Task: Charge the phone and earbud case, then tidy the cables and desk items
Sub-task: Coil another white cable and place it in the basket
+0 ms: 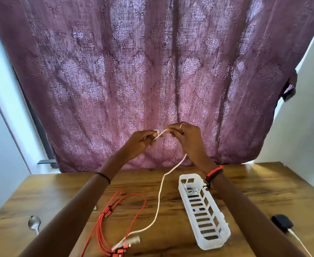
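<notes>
Both hands were raised above the far edge of the table (60, 191), in front of a purple patterned curtain (152, 71). The left hand (143, 141) pinched the far end of a white cable (159, 201) between thumb and fingertips, where the cable formed a small loop. The right hand (187, 138), fingers curled, gripped the same cable just to the right, with a short span arching between the two hands. From the right hand the white cable hung to the table and ran toward the near edge, its plug end lying across the connectors of a red cable (115, 219) looped loosely at near left. A white slotted basket (204, 210) lay right of centre, with a coiled white lead (190, 190) at its far end. A small black case (282, 223) sat at near right, a white lead running from it. A spoon (34, 223) lay at near left.
</notes>
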